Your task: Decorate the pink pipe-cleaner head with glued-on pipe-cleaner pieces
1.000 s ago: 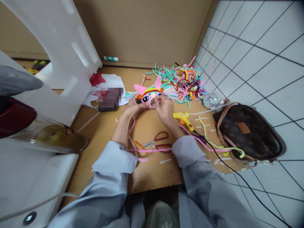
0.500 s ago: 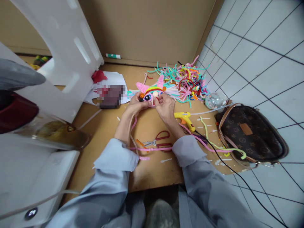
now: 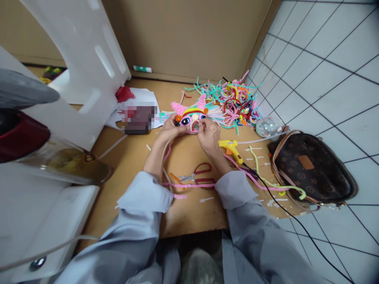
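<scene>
A pink animal head made of pipe cleaners, with pointed ears, big eyes, a pale round nose and a red-rimmed mouth, faces me at the middle of the table. My left hand grips its left side, thumb below the eye. On the other side my right hand is closed, its fingertips pinched at the edge of the mouth; anything small between them is hidden. Nearer to me lie red-handled scissors and a pink pipe cleaner. A yellow glue gun rests right of my right wrist.
A tangled heap of coloured pipe cleaners lies at the back right. A brown patterned handbag and a clear bag stand at the right. The glue gun's black cord runs off the front edge. Paper lies at the left.
My right hand has shifted slightly right, so more of the red-rimmed mouth shows. My left hand keeps its hold on the animal head.
</scene>
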`<state>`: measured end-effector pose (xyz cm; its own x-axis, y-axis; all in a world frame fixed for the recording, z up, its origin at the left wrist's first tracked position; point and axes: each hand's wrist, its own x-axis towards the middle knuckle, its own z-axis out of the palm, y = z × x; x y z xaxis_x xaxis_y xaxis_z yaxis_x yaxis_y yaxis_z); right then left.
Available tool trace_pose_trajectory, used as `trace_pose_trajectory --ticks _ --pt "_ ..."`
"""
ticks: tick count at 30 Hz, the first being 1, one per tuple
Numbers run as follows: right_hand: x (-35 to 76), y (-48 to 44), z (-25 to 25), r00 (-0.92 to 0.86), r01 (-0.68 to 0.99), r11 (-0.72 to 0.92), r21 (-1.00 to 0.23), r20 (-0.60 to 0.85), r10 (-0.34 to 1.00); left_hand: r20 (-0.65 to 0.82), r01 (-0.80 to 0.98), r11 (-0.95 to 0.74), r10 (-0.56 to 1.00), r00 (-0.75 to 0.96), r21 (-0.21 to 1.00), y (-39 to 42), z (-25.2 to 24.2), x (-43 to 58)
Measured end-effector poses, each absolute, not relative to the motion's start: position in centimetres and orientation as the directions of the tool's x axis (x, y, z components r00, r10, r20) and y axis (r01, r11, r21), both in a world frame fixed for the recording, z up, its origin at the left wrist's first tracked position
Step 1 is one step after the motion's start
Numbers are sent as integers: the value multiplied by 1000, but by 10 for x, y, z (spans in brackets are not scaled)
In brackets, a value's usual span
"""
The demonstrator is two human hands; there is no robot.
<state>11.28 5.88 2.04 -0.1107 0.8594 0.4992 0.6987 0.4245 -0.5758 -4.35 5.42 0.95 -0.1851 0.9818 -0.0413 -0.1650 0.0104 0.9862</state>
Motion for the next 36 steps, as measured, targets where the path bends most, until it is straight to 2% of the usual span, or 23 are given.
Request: trace_pose_trajectory --ticks 10,21,29,36 --pt "120 69 1 -8 482 416 -771 471 882 49 -123 -76 976 -212 989 56 4 -44" --pt "118 68 -1 50 381 402 -833 453 890 86 -96 -104 981 -174 990 58 -1 -47" --pt "106 63 7 48 528 427 -734 527 848 52 -113 -69 988 -146 991 60 -1 -48" --pt "94 62 7 78 696 350 -627 551 831 77 -88 -90 988 -137 992 64 -8 -52"
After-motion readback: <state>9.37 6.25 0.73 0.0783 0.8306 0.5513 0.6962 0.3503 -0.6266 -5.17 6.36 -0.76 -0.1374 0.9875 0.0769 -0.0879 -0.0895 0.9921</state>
